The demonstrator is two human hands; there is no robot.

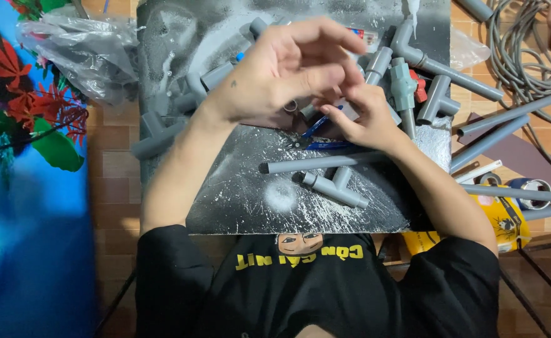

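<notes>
Hands meet at frame centre over dark speckled board. Left hand raised, palm down, fingers loosely curled, thumb pinching towards right hand, whose fingers close on small grey plastic pipe fitting, mostly hidden. Fitting likely light, rigid, smooth; grip by its body. Blue-handled pliers just below.
</notes>
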